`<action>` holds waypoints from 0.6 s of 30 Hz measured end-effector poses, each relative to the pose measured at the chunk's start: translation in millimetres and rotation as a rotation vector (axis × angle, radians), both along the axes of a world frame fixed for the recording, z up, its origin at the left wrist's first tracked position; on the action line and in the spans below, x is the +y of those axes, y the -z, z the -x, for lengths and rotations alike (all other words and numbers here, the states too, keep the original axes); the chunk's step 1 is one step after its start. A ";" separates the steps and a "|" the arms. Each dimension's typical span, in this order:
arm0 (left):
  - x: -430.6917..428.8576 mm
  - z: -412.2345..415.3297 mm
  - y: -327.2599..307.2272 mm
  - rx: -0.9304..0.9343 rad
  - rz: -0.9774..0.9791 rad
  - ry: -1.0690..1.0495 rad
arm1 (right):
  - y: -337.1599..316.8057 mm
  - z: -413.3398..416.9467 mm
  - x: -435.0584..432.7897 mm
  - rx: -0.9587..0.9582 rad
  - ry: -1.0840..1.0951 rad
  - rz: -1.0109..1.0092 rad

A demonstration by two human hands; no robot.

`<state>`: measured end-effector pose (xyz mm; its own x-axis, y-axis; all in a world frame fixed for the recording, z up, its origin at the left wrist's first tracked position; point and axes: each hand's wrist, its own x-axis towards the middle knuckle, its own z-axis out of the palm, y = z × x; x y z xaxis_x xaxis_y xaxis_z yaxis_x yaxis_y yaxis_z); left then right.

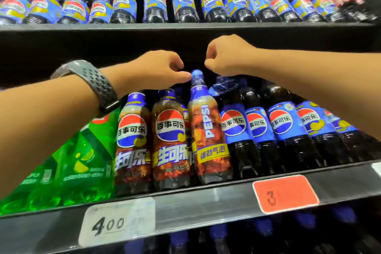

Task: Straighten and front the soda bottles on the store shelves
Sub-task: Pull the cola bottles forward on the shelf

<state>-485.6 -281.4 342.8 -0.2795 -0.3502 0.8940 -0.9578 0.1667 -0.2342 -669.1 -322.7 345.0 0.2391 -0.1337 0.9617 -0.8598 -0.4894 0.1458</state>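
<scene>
Dark store shelf is carrying soda. One bottle is standing upright, label facing sideways. The left hand, nearer, is sitting at its 10 o'clock, thumb touching the cap; pinch unclear. The right hand, curled and empty, is hovering at 1 o'clock.

Bright and saturated along the middle shelf, with white glints on the dark bottles toward its right end. Deep black under the upper shelf and behind the rows. Smeared by motion blur along the top row, worst at the far left and right ends. Soft on the green bottles and the white price tag. Bowed by the wide lens, leaning outward at both sides. Dim and murky below the front rail.
</scene>
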 end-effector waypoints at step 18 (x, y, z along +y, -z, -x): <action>-24.7 44.7 5.6 0.044 0.057 -0.236 | 4.7 14.8 -46.7 -0.008 -0.050 -0.105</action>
<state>-530.3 -306.1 337.2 -0.1566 -0.3495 0.9238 -0.9781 -0.0753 -0.1943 -683.9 -369.5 340.3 0.2400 -0.2222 0.9450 -0.8349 -0.5439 0.0842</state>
